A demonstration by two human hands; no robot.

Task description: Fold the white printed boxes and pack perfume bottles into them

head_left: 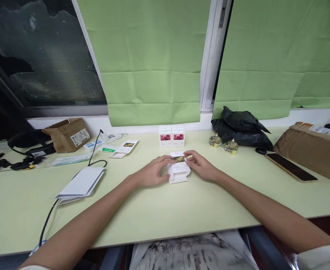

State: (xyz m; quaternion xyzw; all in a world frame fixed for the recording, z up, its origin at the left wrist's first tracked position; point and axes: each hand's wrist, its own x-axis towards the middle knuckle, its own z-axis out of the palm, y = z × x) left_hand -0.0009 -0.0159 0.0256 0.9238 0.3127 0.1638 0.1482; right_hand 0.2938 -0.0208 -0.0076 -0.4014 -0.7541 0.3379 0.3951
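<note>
In the middle of the table lies a small white cardboard box [179,168] with a dark and yellow picture on it, its near end standing open. My left hand [155,171] grips its left side, thumb low near the open end and fingers on the upper part. From the right, my right hand [201,165] holds the box's other side with bent fingers. Behind it stand white boxes with pink pictures [171,138], side by side. Another flattened white carton [126,147] of the same look lies further left.
On the left are folded white sheets [82,183], a black cable [48,221] and an opened brown box [67,135]. To the right sit two gold-topped glass bottles [215,141], black plastic bags [242,129], a phone [291,167] and a large brown carton [312,150].
</note>
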